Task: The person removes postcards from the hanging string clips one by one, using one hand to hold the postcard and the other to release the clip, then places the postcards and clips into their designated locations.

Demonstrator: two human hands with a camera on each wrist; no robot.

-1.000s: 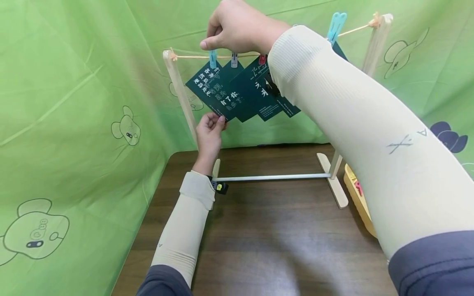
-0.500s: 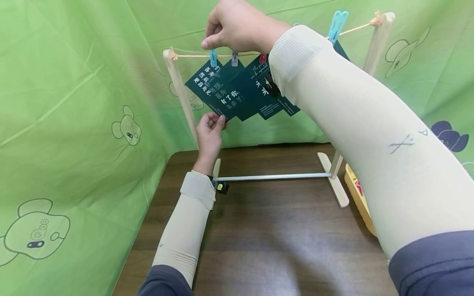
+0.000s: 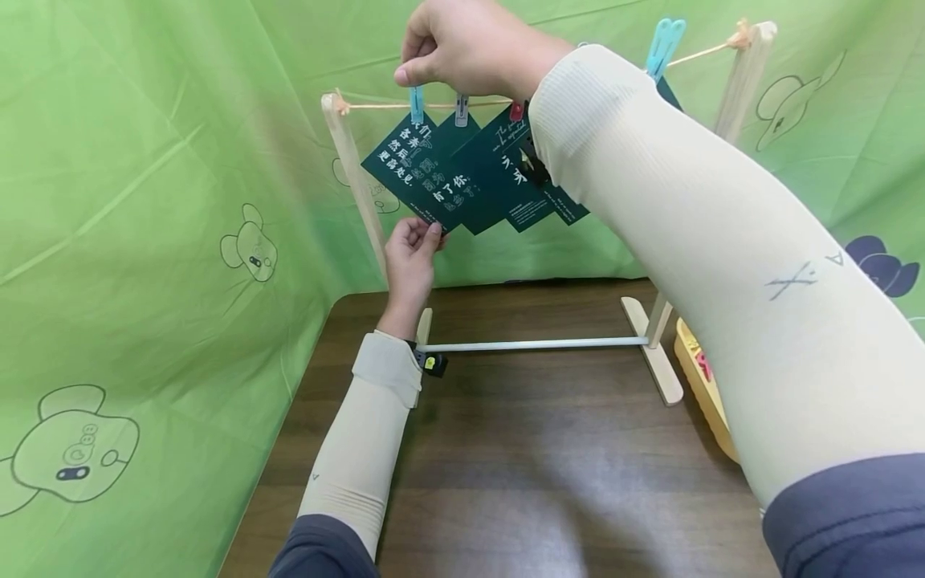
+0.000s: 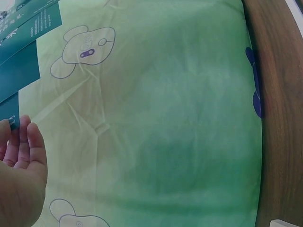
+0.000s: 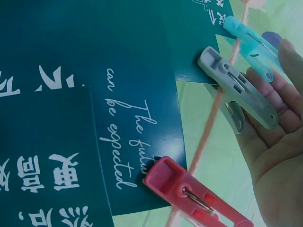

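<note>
A small wooden rack (image 3: 352,172) stands on the table with a string (image 3: 376,105) across its top. Several dark green cards (image 3: 462,172) with white writing hang from it on pegs. My right hand (image 3: 462,48) is raised at the string and pinches the teal peg (image 3: 416,103) on the leftmost card (image 3: 401,160). In the right wrist view the teal peg (image 5: 248,45), a grey peg (image 5: 239,87) and a red peg (image 5: 189,191) sit in a row on the string. My left hand (image 3: 412,245) pinches the lower corner of that leftmost card.
Green printed cloth (image 3: 144,201) hangs close behind and to the left of the rack. A yellow tray (image 3: 697,385) with pegs lies at the table's right edge, partly hidden by my right arm. Another teal peg (image 3: 661,44) sits on the string near the right post.
</note>
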